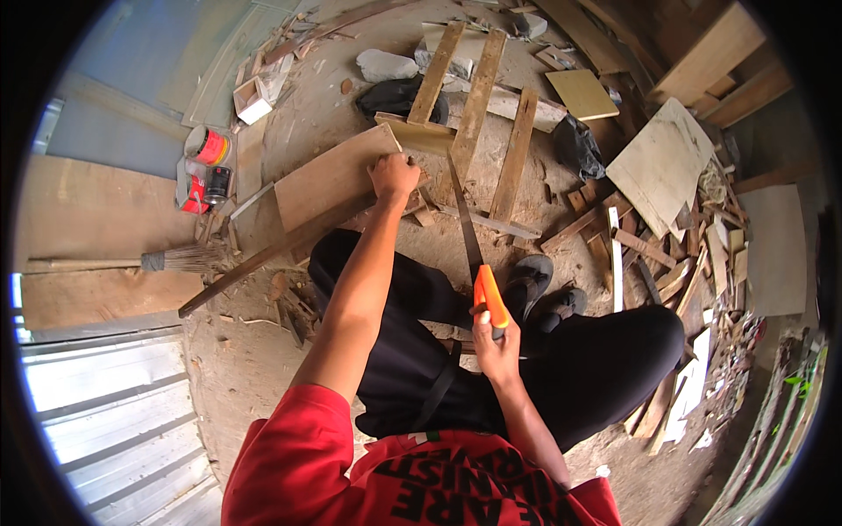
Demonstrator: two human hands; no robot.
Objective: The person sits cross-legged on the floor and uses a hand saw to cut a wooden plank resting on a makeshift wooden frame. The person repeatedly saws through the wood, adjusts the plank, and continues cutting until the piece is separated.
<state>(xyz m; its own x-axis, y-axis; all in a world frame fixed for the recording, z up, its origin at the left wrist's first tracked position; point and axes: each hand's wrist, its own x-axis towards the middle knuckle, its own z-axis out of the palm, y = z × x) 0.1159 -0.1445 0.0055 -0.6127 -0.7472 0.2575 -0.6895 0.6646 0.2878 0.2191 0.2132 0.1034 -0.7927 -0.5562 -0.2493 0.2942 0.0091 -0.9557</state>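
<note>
My right hand (497, 351) is wrapped round the orange and black handle of a hand saw (468, 230). Its narrow dark blade points away from me, and the tip reaches the right end of a short plank (421, 137). My left hand (395, 178) is closed over the right end of a flat wooden board (329, 175), pressing or gripping it; the undersides of the fingers are hidden. A long dark wooden beam (263, 263) runs slantwise beneath that board. Whether the saw teeth touch the wood cannot be made out.
Several wooden slats (481, 96) stretch away ahead. Scrap wood (658, 250) and a pale sheet (660, 162) crowd the right. At the left are paint cans (208, 146), a broom (180, 258) and corrugated metal (114, 377). Black plastic bags (579, 147) lie farther off.
</note>
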